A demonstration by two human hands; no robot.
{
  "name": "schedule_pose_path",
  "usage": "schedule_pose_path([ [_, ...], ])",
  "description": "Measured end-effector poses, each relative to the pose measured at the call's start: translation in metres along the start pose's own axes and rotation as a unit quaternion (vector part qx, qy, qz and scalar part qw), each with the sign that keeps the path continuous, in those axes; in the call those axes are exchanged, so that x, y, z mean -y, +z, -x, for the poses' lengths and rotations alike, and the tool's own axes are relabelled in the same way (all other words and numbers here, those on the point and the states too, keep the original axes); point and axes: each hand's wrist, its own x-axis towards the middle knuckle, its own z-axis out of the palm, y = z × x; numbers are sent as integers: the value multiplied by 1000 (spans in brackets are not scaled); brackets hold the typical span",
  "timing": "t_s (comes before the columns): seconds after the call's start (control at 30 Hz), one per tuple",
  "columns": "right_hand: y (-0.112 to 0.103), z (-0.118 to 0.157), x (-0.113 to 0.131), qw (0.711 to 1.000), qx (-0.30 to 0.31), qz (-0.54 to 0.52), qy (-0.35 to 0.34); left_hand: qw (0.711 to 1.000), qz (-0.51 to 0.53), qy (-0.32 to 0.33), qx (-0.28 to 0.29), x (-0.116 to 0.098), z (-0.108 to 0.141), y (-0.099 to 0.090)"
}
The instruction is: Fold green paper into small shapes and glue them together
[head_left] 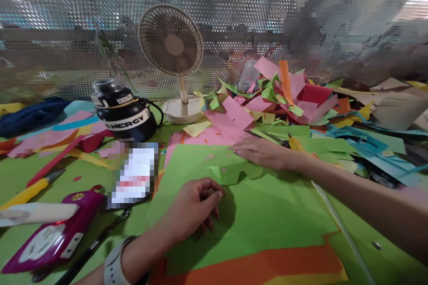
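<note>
Here, flat hands (230, 173) (bare), smooth green paper sheet (267, 213), jagged scraps (284, 89)

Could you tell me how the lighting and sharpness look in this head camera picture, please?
Head view: bright ceiling lamps glare through the perforated screen; the left hand casts a soft shadow on the green sheet; the fan and right hand are fairly sharp, the paper pile smears towards the right edge; wide-lens bending shows at the borders.
</note>
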Motion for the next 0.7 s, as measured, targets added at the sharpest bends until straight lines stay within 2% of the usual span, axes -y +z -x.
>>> schedule_pose_path([
  [0.1,-10,-13,-7,985,73,154,-23,1000,1,-2,-6,2,-1,0],
  [0.2,-18,-20,-14,961,118,242,-56,1000,2,-5,0,5,-2,0],
  [0.3,-20,-21,-18,957,138,245,-77,1000,5,-12,7,7,-2,1],
  [0.43,-12,-21,-27,961,134,220,-97,1000,-4,-20,5,7,-2,1],
  [0.57,-7,-28,-32,954,129,244,-119,1000,-1,-28,7,9,-2,2],
  [0.63,-11,-29,-31,954,130,244,-111,1000,-3,-31,2,10,-3,2],
  [0.7,-20,-25,-27,965,116,221,-75,1000,-8,-28,-3,9,-3,1],
])
